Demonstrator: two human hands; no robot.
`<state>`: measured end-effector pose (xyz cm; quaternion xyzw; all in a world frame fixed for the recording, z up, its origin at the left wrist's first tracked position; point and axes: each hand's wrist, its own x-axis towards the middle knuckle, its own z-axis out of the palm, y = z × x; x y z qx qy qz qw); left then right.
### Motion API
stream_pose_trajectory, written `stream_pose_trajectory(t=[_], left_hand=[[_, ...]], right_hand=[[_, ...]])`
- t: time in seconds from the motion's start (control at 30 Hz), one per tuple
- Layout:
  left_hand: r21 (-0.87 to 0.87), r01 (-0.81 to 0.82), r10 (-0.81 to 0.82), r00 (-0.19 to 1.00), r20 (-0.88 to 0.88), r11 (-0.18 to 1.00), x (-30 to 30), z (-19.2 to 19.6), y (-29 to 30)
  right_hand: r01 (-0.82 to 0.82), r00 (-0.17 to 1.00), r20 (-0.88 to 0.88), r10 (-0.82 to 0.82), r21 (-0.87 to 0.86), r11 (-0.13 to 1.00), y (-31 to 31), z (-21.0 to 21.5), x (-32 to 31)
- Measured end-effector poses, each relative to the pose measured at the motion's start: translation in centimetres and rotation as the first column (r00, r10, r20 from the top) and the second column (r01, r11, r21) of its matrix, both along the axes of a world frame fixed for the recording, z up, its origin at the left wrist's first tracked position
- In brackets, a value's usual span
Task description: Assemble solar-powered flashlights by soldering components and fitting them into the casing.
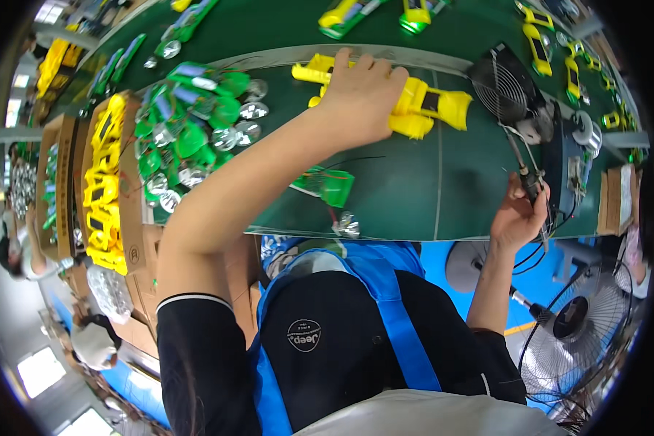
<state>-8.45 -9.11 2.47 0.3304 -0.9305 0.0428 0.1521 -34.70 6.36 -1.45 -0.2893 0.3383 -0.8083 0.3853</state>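
Left hand (363, 91) gripped yellow shells (445, 106), right hand (517, 219) the iron (530, 186), and upper-left green parts (192, 138) looked kinda un-done tbh.

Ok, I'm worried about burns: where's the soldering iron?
In the head view, right side: the soldering iron is in the right hand, pictured below the black box fan.

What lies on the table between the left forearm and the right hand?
In the head view, a green part and silver reflector lie between that forearm and the right hand.
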Motion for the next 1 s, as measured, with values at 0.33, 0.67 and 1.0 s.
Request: stream_pose_trajectory(t=[0.33,0.67,1.0], left_hand=[[0.159,0.038,-0.014,0.989,-0.145,0.987,-3.1,-1.2,-2.1],[0.019,0.196,-0.195,0.956,0.218,0.980,-0.1,-1.9,0.7],[0.352,0.000,-0.035,0.995,0.092,0.936,11.1,3.3,5.1]], right_hand=[[-0.042,0.998,-0.039,0.044,0.043,0.998,0.4,-3.7,-2.4],[-0.092,0.993,-0.070,0.093,0.020,0.996,0.1,-3.2,-1.4],[-0.101,0.987,-0.117,0.108,0.066,0.993,0.1,-2.3,1.2]])
